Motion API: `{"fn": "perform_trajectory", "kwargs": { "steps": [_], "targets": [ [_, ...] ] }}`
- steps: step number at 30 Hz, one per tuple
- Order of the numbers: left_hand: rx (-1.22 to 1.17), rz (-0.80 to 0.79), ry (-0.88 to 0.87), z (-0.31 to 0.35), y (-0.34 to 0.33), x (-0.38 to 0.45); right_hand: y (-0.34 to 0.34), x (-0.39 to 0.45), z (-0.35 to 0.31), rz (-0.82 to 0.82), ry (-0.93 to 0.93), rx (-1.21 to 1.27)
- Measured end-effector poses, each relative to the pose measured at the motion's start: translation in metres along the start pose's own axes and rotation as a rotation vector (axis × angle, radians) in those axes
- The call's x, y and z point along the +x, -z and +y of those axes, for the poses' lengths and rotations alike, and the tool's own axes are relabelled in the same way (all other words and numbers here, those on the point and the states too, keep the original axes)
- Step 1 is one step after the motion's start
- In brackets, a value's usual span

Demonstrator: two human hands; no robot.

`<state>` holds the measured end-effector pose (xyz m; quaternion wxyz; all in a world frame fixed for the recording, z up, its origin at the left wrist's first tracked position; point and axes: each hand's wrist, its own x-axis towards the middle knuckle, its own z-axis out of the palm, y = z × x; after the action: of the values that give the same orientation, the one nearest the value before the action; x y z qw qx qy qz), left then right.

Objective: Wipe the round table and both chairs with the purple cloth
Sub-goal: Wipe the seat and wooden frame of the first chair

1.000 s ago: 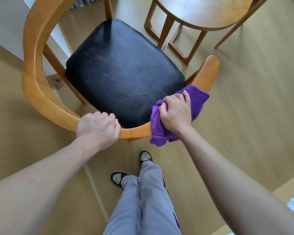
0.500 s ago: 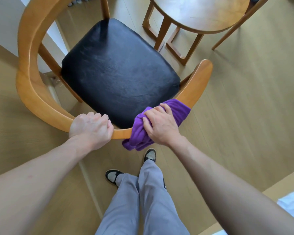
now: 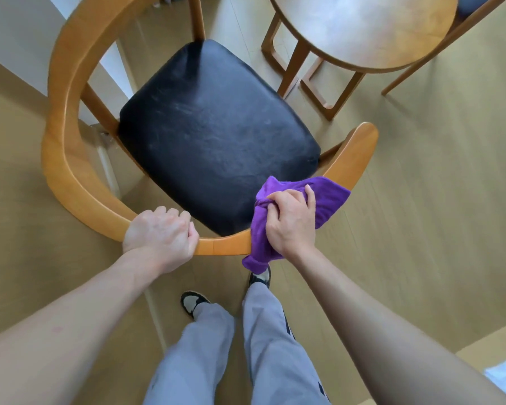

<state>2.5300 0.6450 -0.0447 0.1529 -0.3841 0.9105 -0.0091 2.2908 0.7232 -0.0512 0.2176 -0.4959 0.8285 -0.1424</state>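
The right hand (image 3: 291, 222) grips the purple cloth (image 3: 324, 201), fingers curled into its bunched folds, pressing it on the chair's curved wooden rail (image 3: 225, 247) just right of frame centre. The cloth drapes over the rail, spreading toward the right armrest end and hanging below the hand. The left hand (image 3: 161, 233) wraps around the same rail, lower centre-left, well apart from the cloth. One chair (image 3: 59, 112) with a black seat (image 3: 214, 135) fills the middle; one round surface (image 3: 362, 30) stands upper right, with part of a second chair (image 3: 468, 10) behind it. Half a second ago the cloth sat nearer the left hand; it has since slid right along the rail.
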Motion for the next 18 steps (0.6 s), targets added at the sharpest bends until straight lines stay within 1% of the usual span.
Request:
{"fn": "perform_trajectory", "kwargs": {
  "steps": [2,5,8,11,14,16,18],
  "targets": [
    [0.0,-0.009,0.003,-0.001,0.002,0.0,-0.004,-0.008,-0.012,-0.025,0.026,-0.097],
    [-0.009,-0.03,0.001,-0.001,0.003,0.0,-0.01,-0.021,-0.019,-0.099,0.145,-0.227],
    [-0.043,-0.047,-0.004,0.0,0.003,0.002,-0.003,-0.018,-0.009,-0.175,0.26,-0.325],
    [-0.061,-0.034,-0.018,-0.001,0.002,0.002,0.016,-0.005,0.01,-0.216,0.354,-0.353],
    [-0.052,-0.019,-0.016,-0.003,0.0,0.001,0.027,0.007,0.024,-0.222,0.342,-0.382],
    [-0.053,-0.01,-0.011,-0.003,-0.001,0.001,0.024,0.01,0.025,-0.214,0.294,-0.406],
    [-0.053,-0.004,-0.012,-0.003,-0.003,0.001,0.014,0.005,0.016,-0.135,0.211,-0.38]
  ]
}}
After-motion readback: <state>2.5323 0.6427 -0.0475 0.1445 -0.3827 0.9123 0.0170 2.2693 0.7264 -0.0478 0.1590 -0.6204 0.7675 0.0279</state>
